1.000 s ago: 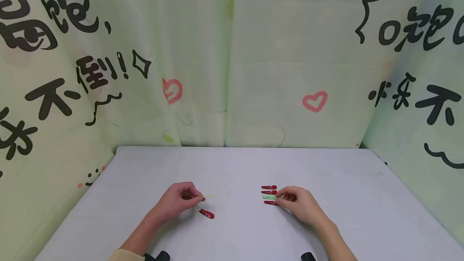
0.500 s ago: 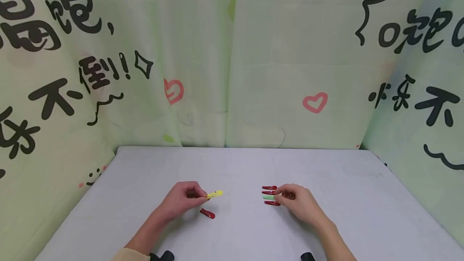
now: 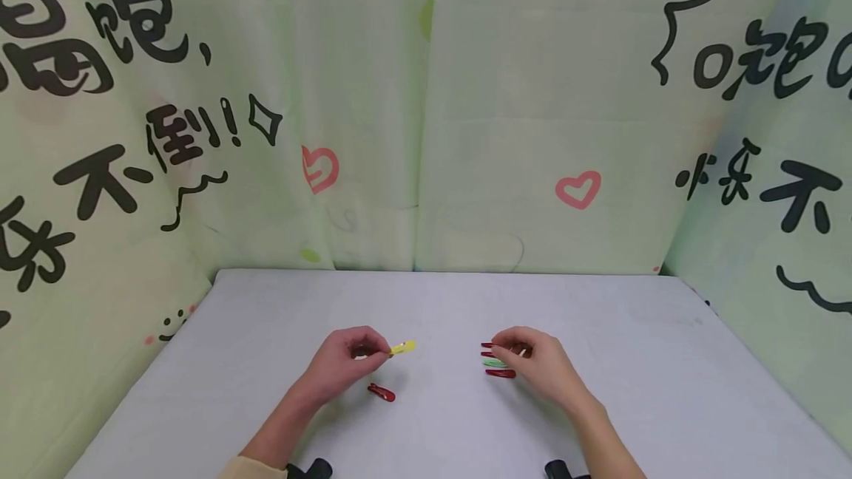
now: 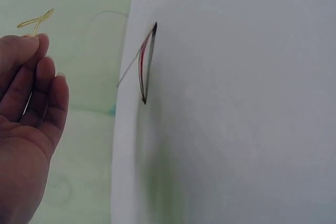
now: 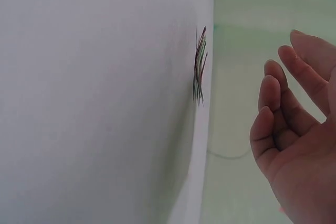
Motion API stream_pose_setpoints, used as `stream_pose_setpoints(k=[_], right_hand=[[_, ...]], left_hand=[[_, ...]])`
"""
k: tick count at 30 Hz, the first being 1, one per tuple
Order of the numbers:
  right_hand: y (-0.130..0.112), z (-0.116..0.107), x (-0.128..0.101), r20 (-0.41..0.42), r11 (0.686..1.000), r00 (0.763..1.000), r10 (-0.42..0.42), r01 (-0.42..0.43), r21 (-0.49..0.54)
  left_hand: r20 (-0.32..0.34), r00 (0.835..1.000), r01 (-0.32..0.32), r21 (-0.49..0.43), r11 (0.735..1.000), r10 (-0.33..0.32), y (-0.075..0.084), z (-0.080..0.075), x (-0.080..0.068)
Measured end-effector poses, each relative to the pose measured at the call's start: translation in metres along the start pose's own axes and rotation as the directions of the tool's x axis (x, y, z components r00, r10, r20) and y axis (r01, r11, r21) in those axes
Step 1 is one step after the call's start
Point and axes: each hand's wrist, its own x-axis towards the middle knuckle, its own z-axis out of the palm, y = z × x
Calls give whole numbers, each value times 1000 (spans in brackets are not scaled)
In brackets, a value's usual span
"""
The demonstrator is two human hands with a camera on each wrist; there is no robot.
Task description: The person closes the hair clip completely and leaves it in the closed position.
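Between thumb and forefinger, my left hand (image 3: 345, 365) pinches a yellow snap hair clip (image 3: 403, 347) above the table. Its parts stand spread in the left wrist view, where the yellow clip (image 4: 44, 18) rises from the fingertips. Below that hand a red hair clip (image 3: 381, 392) lies on the table. My right hand (image 3: 542, 362) hovers by a row of clips, its fingers loosely bent; the right wrist view shows the hand (image 5: 299, 114) holding nothing. In the row are a green clip (image 3: 492, 363) and red clips (image 3: 501, 373), partly hidden behind the fingers.
The white table (image 3: 439, 435) ends at a pale green curtain (image 3: 492, 131) with black writing and red hearts. Curtain also hangs along both sides. Black camera mounts show near each wrist at the bottom edge.
My left hand has risen slightly and shifted right, turning the yellow clip so its face came into view. My right hand has lifted and moved a little left over the row.
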Motion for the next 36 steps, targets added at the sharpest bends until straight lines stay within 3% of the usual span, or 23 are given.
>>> stream_pose_setpoints(k=[10, 18, 21, 31, 36], right_hand=[[-14, 12, 1, 35, 976, 999, -16, 8, 217], [-26, 27, 4, 16, 983, 989, -149, 146, 114], [-30, 32, 5, 14, 976, 983, -181, 178, 128], [-43, 45, 8, 26, 957, 973, -231, 222, 189], [-47, 48, 8, 24, 961, 979, -200, 191, 202]], left_hand=[[-4, 999, -52, -35, 998, 52, 10, 5, 1], [19, 997, -73, -53, 996, 74, 16, 14, 3], [17, 997, -68, -48, 997, 69, 20, 17, 4], [34, 997, -75, -42, 996, 76, 27, 23, 8], [29, 996, -85, -17, 996, 86, 25, 28, 12]])
